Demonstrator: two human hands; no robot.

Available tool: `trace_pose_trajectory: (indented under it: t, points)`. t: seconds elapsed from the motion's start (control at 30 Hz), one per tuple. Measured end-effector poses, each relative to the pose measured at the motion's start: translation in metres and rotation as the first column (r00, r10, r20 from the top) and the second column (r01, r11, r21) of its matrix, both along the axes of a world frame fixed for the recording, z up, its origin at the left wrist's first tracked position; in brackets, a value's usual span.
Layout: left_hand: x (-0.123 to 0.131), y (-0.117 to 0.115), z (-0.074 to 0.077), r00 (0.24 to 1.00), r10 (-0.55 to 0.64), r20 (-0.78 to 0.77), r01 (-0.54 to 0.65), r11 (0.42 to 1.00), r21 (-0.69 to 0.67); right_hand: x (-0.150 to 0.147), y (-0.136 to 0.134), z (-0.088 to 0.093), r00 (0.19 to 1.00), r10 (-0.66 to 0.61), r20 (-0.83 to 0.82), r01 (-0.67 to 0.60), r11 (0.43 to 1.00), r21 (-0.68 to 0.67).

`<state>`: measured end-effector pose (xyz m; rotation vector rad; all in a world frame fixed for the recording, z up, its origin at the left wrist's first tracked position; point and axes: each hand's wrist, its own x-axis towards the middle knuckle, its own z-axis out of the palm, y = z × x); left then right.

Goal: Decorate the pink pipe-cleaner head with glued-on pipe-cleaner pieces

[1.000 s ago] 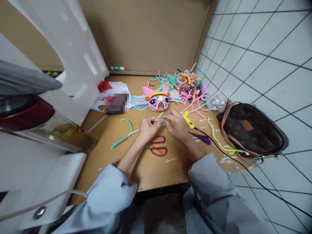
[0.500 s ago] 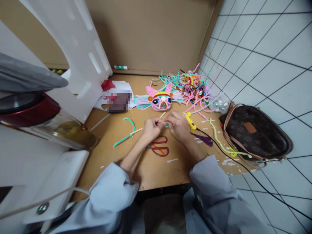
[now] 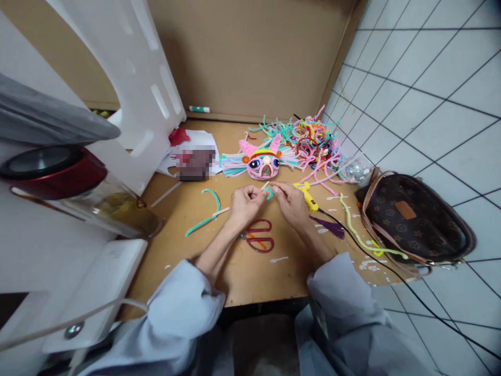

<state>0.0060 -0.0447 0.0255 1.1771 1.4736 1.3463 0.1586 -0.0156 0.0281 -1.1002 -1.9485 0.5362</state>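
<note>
Between my hands is a small curled teal pipe cleaner (image 3: 268,194). My left hand (image 3: 246,202) pinches its left side, and my right hand (image 3: 290,201) is closed at its upper right. Just behind them lies a pink decorated animal face (image 3: 263,166) with two upright ears and bundles of pastel strips on both sides. Red-handled scissors (image 3: 260,244) rest in front of my hands. A bent teal pipe cleaner (image 3: 200,225) lies left, touching a pale stick. The yellow glue gun (image 3: 309,198) is right beside my right hand.
A tangled pile of coloured pipe cleaners (image 3: 313,138) fills the back right. A brown handbag (image 3: 418,214) stands at the right, near a black cord (image 3: 364,247) and purple tassel (image 3: 332,227). At the left is a glass jug (image 3: 113,203); a green marker (image 3: 199,109) lies at the back.
My hands have moved slightly apart, and the curled teal piece between them now shows more clearly. The whole view has shifted a little.
</note>
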Motion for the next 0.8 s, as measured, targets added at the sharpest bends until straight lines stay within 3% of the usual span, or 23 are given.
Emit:
trace_pose_trajectory:
  t: [0.17,0.37,0.8]
  points:
    - [0.001,0.002,-0.003,0.999,-0.013,0.031,0.012,0.999,0.032,-0.004,0.001,-0.007,0.986,0.002,-0.169,-0.039,0.976,-0.215]
    - [0.001,0.000,0.001,0.999,-0.028,0.045,0.026,0.999,0.035,-0.008,0.004,-0.010,0.909,-0.056,-0.413,-0.121,0.913,-0.389]
    - [0.001,0.001,-0.002,0.991,-0.033,0.130,0.028,0.999,0.041,-0.011,0.001,-0.005,0.870,-0.089,-0.486,-0.165,0.874,-0.457]
